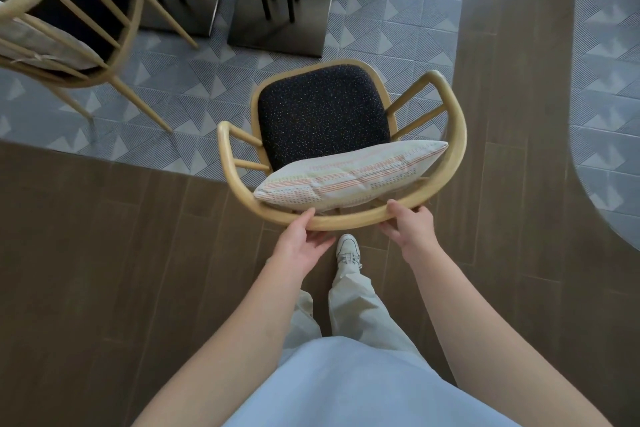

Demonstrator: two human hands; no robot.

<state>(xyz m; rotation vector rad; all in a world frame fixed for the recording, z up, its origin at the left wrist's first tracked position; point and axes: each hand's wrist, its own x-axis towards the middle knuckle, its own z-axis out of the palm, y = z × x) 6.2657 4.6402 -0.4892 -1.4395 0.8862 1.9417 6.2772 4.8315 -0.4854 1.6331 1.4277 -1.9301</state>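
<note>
A wooden armchair (453, 135) with a curved back rail and a dark speckled seat stands right in front of me. A pale striped cushion (349, 175) leans against its backrest. My left hand (301, 243) grips the back rail left of centre, thumb on top and fingers under it. My right hand (412, 229) grips the same rail right of centre. My foot in a white shoe (348, 248) is just below the rail.
A second wooden chair (69, 28) with a dark seat and a pale cushion stands at the far left. Two dark table bases (280, 21) with thin legs stand beyond the armchair on the patterned tile floor (408, 10). Wood-look flooring (104, 253) lies under me.
</note>
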